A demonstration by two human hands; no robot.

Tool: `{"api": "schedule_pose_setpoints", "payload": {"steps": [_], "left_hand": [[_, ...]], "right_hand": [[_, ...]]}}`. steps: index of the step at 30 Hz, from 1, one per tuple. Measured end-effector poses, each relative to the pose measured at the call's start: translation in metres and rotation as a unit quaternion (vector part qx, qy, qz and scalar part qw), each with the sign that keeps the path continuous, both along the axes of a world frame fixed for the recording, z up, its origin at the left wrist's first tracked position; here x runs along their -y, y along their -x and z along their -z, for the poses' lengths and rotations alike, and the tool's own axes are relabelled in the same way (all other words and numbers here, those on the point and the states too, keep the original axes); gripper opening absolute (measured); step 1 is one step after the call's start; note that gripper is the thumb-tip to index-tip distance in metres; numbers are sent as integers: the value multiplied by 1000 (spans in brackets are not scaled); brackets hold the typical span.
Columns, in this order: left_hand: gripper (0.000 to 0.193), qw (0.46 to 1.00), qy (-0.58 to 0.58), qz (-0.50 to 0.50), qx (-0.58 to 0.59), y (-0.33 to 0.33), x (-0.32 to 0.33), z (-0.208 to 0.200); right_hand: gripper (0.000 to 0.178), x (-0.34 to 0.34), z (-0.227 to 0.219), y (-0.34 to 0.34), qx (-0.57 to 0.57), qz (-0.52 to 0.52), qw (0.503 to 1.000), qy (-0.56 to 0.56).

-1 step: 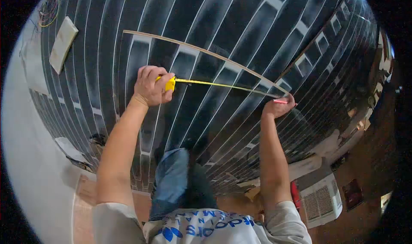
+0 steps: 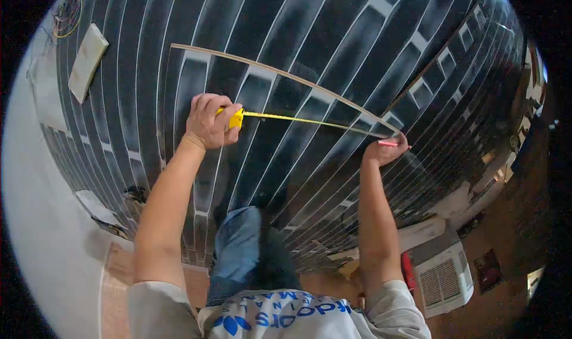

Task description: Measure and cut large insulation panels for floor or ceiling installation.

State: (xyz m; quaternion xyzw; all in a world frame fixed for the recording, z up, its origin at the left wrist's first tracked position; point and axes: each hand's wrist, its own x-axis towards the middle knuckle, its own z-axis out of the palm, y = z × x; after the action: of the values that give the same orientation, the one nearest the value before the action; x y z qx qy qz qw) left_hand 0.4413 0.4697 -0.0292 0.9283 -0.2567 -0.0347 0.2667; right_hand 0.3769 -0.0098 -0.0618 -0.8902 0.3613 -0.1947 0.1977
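Note:
My left hand (image 2: 210, 121) is closed round a yellow tape measure (image 2: 236, 120). Its yellow blade (image 2: 292, 119) runs out to the right, nearly straight, as far as my right hand (image 2: 386, 151). The fingers there are closed at the blade's far end, and a small red and white stick-like thing, perhaps a pencil or marker, (image 2: 388, 142) shows in them. A long thin strip with a pale brown edge (image 2: 286, 75) lies beyond the blade, slanting down to the right. Its right end comes close to my right fingertips; whether they touch it I cannot tell.
Black flooring with pale lines (image 2: 298, 17) spreads under everything. A cream-coloured block (image 2: 88, 64) lies at the far left, near coiled wires (image 2: 68, 14). At the lower right stands a white vented box (image 2: 444, 279), with a red thing (image 2: 408, 270) beside it. A white wall (image 2: 42, 220) bounds the left.

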Motion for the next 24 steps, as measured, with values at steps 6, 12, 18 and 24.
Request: {"api": "schedule_pose_setpoints", "payload": {"steps": [6, 12, 18, 24], "left_hand": [[49, 1000, -10, -4, -3, 6, -10, 0], [50, 1000, -23, -4, -17, 2, -6, -4], [52, 999, -19, -6, -31, 13, -12, 5], [51, 1000, 10, -12, 5, 12, 6, 11]], "right_hand": [[19, -14, 3, -4, 24, 44, 997, -56], [16, -10, 0, -10, 8, 48, 998, -48], [19, 6, 22, 4, 49, 68, 982, -170], [17, 10, 10, -2, 59, 72, 989, -114]]}}
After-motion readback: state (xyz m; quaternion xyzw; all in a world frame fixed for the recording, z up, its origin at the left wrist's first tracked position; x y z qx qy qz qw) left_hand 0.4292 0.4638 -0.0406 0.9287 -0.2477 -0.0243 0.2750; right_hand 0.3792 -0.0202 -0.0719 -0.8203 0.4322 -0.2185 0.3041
